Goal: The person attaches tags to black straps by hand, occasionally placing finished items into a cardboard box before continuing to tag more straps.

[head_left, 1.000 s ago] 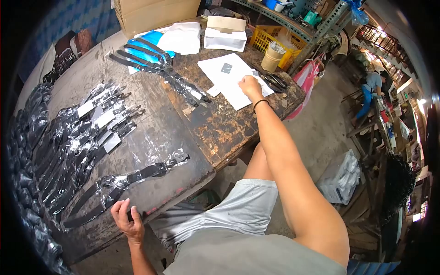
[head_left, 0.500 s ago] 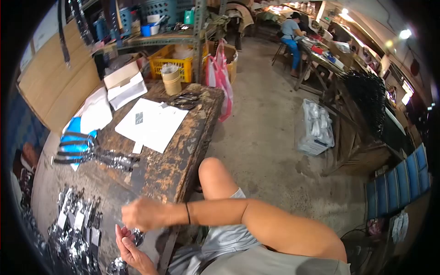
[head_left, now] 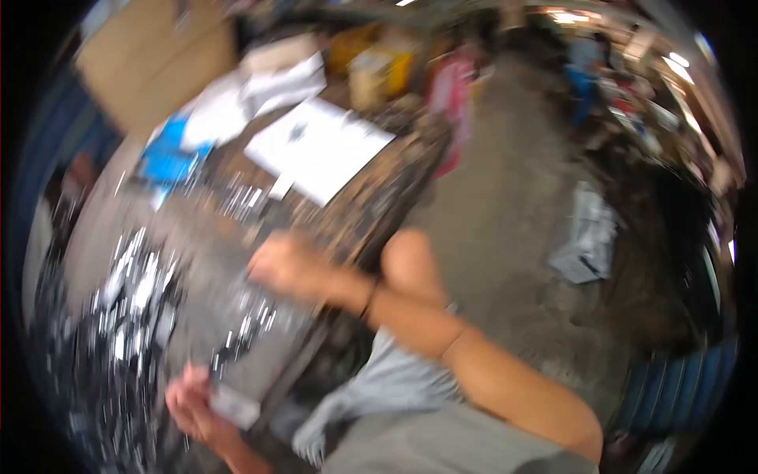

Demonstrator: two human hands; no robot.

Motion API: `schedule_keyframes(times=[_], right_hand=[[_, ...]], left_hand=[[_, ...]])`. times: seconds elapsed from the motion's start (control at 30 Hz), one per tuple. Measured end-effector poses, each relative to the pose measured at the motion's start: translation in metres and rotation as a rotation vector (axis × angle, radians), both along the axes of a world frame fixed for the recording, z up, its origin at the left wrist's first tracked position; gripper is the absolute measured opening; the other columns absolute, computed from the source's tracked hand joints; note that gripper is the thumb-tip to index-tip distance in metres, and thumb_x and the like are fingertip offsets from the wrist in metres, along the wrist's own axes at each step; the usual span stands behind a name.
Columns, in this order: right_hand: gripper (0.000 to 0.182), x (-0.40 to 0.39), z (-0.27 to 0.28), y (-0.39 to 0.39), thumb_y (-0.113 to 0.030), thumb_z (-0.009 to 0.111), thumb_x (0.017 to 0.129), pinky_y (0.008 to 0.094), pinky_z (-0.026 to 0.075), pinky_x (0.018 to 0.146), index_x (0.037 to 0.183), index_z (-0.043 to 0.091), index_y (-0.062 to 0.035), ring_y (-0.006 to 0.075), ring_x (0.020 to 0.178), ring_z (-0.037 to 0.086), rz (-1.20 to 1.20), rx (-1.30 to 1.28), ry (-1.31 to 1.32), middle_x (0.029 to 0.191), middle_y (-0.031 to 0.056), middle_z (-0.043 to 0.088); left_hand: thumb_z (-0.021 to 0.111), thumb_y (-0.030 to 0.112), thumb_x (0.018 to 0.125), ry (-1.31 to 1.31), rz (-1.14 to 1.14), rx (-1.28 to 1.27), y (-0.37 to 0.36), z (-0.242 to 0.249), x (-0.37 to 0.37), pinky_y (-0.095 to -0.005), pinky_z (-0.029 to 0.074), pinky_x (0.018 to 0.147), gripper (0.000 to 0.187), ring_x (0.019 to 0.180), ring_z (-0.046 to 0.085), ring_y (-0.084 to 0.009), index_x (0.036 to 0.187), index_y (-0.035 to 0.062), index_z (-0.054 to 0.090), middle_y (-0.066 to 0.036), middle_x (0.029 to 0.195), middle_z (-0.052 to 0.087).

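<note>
The person's bare left hand (head_left: 193, 403) is at the near edge of the desk (head_left: 189, 229), its fingers loosely bent. A small white rectangular piece (head_left: 234, 407) shows right beside its thumb side, but blur hides whether the fingers pinch it or merely touch it. The right hand (head_left: 288, 265), with a thin dark band (head_left: 369, 299) around its wrist, is farther forward above the desk, fingers curled; whether they close on anything cannot be told.

Between and just below the two hands, a black strap wrapped in shiny clear plastic (head_left: 245, 328) lies on the desk, its outline smeared. To the left spreads a heap of black straps in glossy clear plastic with white tags (head_left: 130, 300). Beyond the right hand, more dark, plastic-wrapped straps (head_left: 241, 201) reach toward a bright blue flat packet (head_left: 172, 150).

Near these lies a white paper sheet with a small dark square printed on it (head_left: 324, 154). Behind it are an open white carton (head_left: 288, 83) and a tan cylindrical container (head_left: 369, 83), with a large brown cardboard box (head_left: 158, 67) at the far left. A pink plastic bag (head_left: 452, 110) hangs past the desk's far corner.
</note>
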State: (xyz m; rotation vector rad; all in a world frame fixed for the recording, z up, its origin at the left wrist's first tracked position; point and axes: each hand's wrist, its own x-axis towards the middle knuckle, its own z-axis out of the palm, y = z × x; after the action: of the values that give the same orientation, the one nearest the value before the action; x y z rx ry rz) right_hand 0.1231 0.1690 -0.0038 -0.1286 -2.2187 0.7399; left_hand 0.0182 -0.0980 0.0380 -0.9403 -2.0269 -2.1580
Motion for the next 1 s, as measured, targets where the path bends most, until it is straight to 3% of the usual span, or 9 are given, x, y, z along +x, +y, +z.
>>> schedule_keyframes(times=[0.03, 0.13, 0.23, 0.43, 0.53, 0.67, 0.77, 0.83, 1.0], right_hand=[[0.017, 0.002, -0.009, 0.016, -0.020, 0.058, 0.087, 0.0391, 0.047, 0.082, 0.085, 0.069, -0.0073, 0.0265, 0.088, 0.060, -0.036, 0.103, -0.111, 0.089, 0.0090, 0.067], [0.018, 0.012, -0.003, 0.021, -0.017, 0.058, 0.086, 0.0367, 0.049, 0.079, 0.091, 0.069, -0.0039, 0.0285, 0.087, 0.063, -0.109, -0.196, -0.208, 0.090, 0.0133, 0.065], [0.017, 0.013, 0.006, 0.010, -0.015, 0.058, 0.086, 0.0368, 0.049, 0.077, 0.093, 0.068, -0.0029, 0.0285, 0.085, 0.062, -0.109, -0.271, -0.326, 0.089, 0.0132, 0.064], [0.021, -0.002, -0.011, -0.015, -0.020, 0.063, 0.082, 0.0374, 0.048, 0.077, 0.091, 0.065, -0.0015, 0.0299, 0.086, 0.060, 0.085, -0.238, -0.554, 0.088, 0.0149, 0.061], [0.021, -0.011, -0.014, -0.036, -0.023, 0.065, 0.081, 0.0383, 0.047, 0.077, 0.091, 0.064, -0.0032, 0.0310, 0.090, 0.059, 0.021, -0.201, -0.667, 0.091, 0.0156, 0.060], [0.023, -0.019, -0.019, -0.042, -0.023, 0.066, 0.081, 0.0361, 0.047, 0.071, 0.086, 0.060, -0.0018, 0.0256, 0.081, 0.060, 0.066, -0.164, -0.629, 0.082, 0.0116, 0.060], [0.020, -0.016, -0.012, -0.041, -0.020, 0.064, 0.086, 0.0252, 0.042, 0.050, 0.084, 0.052, -0.0036, 0.0086, 0.057, 0.051, 0.236, -0.602, -0.482, 0.066, -0.0002, 0.052], [0.020, -0.016, -0.010, -0.040, -0.021, 0.063, 0.087, 0.0235, 0.041, 0.049, 0.084, 0.052, -0.0046, 0.0076, 0.056, 0.050, 0.227, -0.660, -0.489, 0.067, -0.0003, 0.052], [0.020, -0.014, -0.004, -0.032, -0.022, 0.058, 0.092, 0.0202, 0.042, 0.046, 0.085, 0.049, -0.0068, 0.0052, 0.054, 0.050, 0.171, -0.912, -0.495, 0.069, -0.0016, 0.053]], left_hand=[[0.041, 0.022, 0.102, 0.093, -0.183, 0.015, -0.013, 0.006, -0.011, -0.0495, 0.042, 0.102, 0.028, 0.070, 0.056, -0.0160, 0.091, -0.0010, 0.052, -0.010, 0.075, 0.059], [0.041, 0.022, 0.102, 0.114, -0.241, -0.001, -0.032, 0.024, -0.014, -0.0385, 0.052, 0.076, 0.028, 0.059, 0.047, -0.0120, 0.095, -0.0024, 0.053, -0.005, 0.067, 0.050], [0.041, 0.020, 0.102, -0.053, -0.340, 0.066, -0.042, 0.024, -0.017, -0.0276, 0.046, 0.057, 0.025, 0.056, 0.041, -0.0083, 0.098, -0.0011, 0.054, -0.001, 0.067, 0.040], [0.050, 0.011, 0.098, -0.052, -0.155, -0.283, -0.032, 0.015, -0.021, -0.0191, 0.032, 0.053, 0.015, 0.057, 0.038, -0.0022, 0.096, 0.0013, 0.061, 0.004, 0.071, 0.049], [0.051, 0.008, 0.096, 0.145, -0.187, -0.403, -0.005, 0.010, -0.029, -0.0205, 0.034, 0.056, 0.012, 0.061, 0.044, -0.0058, 0.097, 0.0013, 0.061, 0.001, 0.075, 0.054], [0.068, 0.020, 0.085, 0.583, -0.253, -0.526, 0.037, -0.004, -0.035, -0.0348, 0.049, 0.066, 0.026, 0.080, 0.064, -0.0250, 0.105, 0.0056, 0.061, -0.013, 0.089, 0.063], [0.074, 0.032, 0.077, 0.652, -0.217, -0.769, 0.063, -0.004, -0.022, -0.0424, 0.051, 0.069, 0.043, 0.088, 0.065, -0.0322, 0.109, 0.0079, 0.057, -0.015, 0.096, 0.064], [0.072, 0.034, 0.077, 0.624, -0.340, -1.067, 0.075, -0.008, -0.024, -0.0448, 0.050, 0.074, 0.046, 0.094, 0.062, -0.0344, 0.113, 0.0102, 0.057, -0.015, 0.099, 0.065], [0.069, 0.032, 0.079, 0.700, -0.345, -1.110, 0.069, -0.028, -0.043, -0.0469, 0.049, 0.069, 0.034, 0.086, 0.063, -0.0359, 0.101, 0.0083, 0.055, -0.012, 0.092, 0.065]])
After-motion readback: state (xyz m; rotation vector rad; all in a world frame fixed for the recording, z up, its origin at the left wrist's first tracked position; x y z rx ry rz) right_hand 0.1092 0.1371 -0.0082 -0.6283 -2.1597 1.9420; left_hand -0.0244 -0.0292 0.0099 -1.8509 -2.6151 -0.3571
